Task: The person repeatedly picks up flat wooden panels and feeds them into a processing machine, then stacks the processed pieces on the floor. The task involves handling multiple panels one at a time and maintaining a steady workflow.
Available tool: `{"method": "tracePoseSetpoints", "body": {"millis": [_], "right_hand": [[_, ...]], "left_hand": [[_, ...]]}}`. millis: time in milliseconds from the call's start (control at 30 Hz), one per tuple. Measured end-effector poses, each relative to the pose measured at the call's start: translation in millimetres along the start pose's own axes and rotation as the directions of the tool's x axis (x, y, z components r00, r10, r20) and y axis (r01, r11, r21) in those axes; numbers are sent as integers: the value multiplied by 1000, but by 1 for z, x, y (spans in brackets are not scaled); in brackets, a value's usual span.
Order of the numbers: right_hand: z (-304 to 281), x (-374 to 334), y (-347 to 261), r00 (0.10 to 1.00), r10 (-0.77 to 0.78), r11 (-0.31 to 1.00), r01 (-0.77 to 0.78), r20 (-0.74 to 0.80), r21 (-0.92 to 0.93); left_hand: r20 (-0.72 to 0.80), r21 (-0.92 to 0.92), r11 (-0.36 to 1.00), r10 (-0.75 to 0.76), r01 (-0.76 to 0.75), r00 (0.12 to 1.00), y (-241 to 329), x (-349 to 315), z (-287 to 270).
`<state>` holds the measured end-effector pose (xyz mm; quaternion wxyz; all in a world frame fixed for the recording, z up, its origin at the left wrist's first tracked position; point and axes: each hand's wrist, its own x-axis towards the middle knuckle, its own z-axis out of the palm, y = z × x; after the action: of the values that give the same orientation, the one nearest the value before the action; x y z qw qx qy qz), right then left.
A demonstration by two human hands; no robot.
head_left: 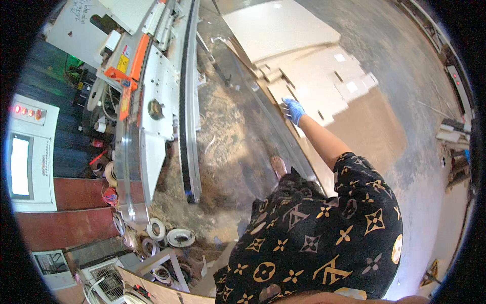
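My right hand [293, 111], in a blue glove, reaches out over the left edge of a stack of pale panels [334, 96]. Its fingers look spread at the rim of a narrow pale board there, and I cannot make out anything held in them. Smaller pieces of different sizes lie on the stack around the hand, some with white labels [352, 87]. One large pale panel [281, 28] lies at the far end. My left hand is out of view.
A long white machine [161, 83] with an orange rail [137, 63] and a black-edged beam [188, 101] runs along the left. A control cabinet with a lit screen [21, 167] stands farther left. Rolls of edging tape [180, 237] lie at lower left. Stained concrete floor [228, 137] separates machine and stack.
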<state>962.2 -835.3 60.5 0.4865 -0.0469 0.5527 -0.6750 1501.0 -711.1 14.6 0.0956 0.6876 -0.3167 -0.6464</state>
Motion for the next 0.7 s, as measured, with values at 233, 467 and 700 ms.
{"method": "tracePoseSetpoints", "body": {"millis": [233,467,700], "right_hand": [[58,198,-70,966,99,979,-52,-239,197],[63,279,-65,913,47,946,90,-405,311],[85,259,-98,679,-18,992,101,-734,70]], "left_hand": [[-62,-49,998,-28,24,998,108,49,61],[-111,-91,993,-90,80,990,146,65,76],[-118,-97,992,-96,85,988,150,66,66]]}}
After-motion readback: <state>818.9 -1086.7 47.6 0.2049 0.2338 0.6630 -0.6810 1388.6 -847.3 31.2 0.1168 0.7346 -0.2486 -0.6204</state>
